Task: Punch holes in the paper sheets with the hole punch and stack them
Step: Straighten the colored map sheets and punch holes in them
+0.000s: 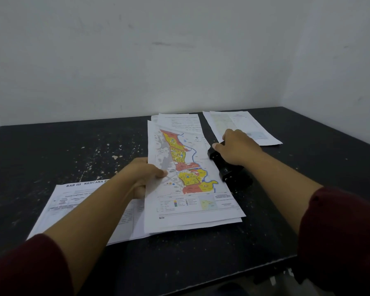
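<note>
A sheaf of paper sheets (pixel 192 167) with a coloured map on top lies along the middle of the black table. My left hand (pixel 144 175) grips its left edge, thumb on top and fingers beneath. The sheaf's right edge sits in the black hole punch (pixel 231 174). My right hand (pixel 237 149) rests palm-down on the far end of the punch, fingers curled over it. A second pile of printed sheets (pixel 83 206) lies at the near left, partly under my left forearm. Another small pile of sheets (pixel 241 127) lies at the far right, behind my right hand.
The black table (pixel 51 150) is speckled with white paint chips. A white wall runs along its far edge and its right side. The table's near edge (pixel 233 276) slants across the lower right. Dark red sleeves cover both upper forearms.
</note>
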